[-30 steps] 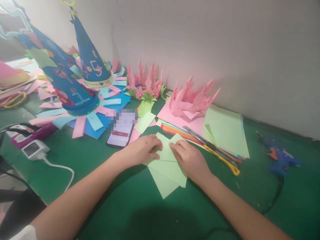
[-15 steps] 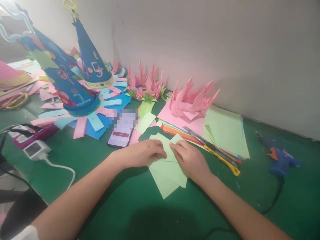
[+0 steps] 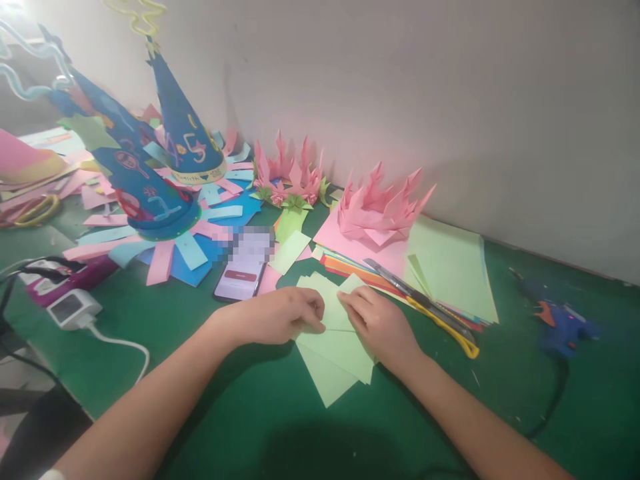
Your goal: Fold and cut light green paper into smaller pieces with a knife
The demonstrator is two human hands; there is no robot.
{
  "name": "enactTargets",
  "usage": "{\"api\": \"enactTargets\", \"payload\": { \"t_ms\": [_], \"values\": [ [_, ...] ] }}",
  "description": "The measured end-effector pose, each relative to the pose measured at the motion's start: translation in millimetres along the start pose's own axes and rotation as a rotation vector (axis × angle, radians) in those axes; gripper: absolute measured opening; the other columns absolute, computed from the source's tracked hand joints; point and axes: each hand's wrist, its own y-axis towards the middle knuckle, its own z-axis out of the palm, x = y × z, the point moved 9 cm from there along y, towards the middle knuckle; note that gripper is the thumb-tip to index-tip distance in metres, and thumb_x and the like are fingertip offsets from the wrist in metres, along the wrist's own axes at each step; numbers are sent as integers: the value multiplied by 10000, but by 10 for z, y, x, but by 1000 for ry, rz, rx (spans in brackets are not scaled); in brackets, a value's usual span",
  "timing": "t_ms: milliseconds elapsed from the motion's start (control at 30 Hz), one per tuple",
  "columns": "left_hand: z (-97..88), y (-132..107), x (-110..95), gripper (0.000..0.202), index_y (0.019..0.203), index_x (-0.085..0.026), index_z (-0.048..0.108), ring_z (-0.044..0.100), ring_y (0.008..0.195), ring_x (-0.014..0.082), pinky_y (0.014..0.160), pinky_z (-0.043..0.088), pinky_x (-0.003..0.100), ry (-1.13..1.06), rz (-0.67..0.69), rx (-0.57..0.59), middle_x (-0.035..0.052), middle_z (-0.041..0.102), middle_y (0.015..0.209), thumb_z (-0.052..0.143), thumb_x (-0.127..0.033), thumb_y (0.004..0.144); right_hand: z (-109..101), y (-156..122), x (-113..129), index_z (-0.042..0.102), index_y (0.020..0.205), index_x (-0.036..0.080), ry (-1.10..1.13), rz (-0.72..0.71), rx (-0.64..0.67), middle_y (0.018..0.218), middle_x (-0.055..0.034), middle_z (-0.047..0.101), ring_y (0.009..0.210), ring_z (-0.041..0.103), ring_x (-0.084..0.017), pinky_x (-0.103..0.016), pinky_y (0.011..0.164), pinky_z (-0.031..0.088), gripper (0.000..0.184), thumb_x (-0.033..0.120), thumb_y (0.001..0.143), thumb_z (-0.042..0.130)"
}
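Several light green paper squares (image 3: 325, 377) lie overlapped on the green table in front of me. On top is a light green paper (image 3: 333, 317) with a straight lower edge. My left hand (image 3: 285, 315) rests over its left side, fingers curled and thumb at the lower edge. At the right side, my right hand (image 3: 385, 327) pinches the paper, its fingertips at the upper edge. The undersides of both hands and part of the sheets are hidden.
Behind the hands are a phone (image 3: 243, 267), pink paper crowns (image 3: 380, 213), a utility knife (image 3: 400, 280) and yellow-handled scissors (image 3: 465, 345) on coloured sheets. Blue cone hats (image 3: 183, 127) stand left, near a power strip (image 3: 75, 277). A blue glue gun (image 3: 565, 327) lies right.
My left thumb and fingertips have drawn slightly left and down along the top paper. My right hand stays nearly in place. The whole view has shifted a little.
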Motion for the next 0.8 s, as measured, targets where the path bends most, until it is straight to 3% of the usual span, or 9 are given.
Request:
{"api": "enactTargets", "payload": {
  "t_ms": [100,267,433,600,800],
  "values": [
    [30,-53,-85,374,778,-169,635,583,877,135,757,438,215,95,-29,18,28,575,1067,374,88,703,7,1,-12,650,942,151,12,9,3,740,-43,580,637,537,-141,-262,600,398,256,186,948,396],
    [137,-107,-145,476,868,-143,579,569,830,155,714,454,234,254,-187,43,43,572,926,354,143,561,14,4,-13,648,945,148,16,13,6,743,-46,578,643,536,-142,-267,601,400,265,192,953,387],
    [258,-44,-192,398,900,-138,577,544,763,168,674,461,258,350,-224,142,69,551,928,388,109,651,3,9,2,648,904,147,7,6,2,704,-37,557,611,508,-136,-265,575,383,281,195,959,376],
    [278,48,-253,282,912,-140,559,524,788,188,668,440,273,426,-122,56,82,531,906,435,41,735,21,4,-9,642,892,139,26,11,14,705,-35,556,615,502,-131,-260,570,372,270,198,959,387],
    [390,160,-284,349,1027,-136,545,479,708,183,617,400,294,457,-59,86,78,526,917,459,7,720,25,-9,-15,635,858,145,14,7,1,689,-28,531,599,475,-129,-262,568,362,267,189,956,391]
  ]
}}
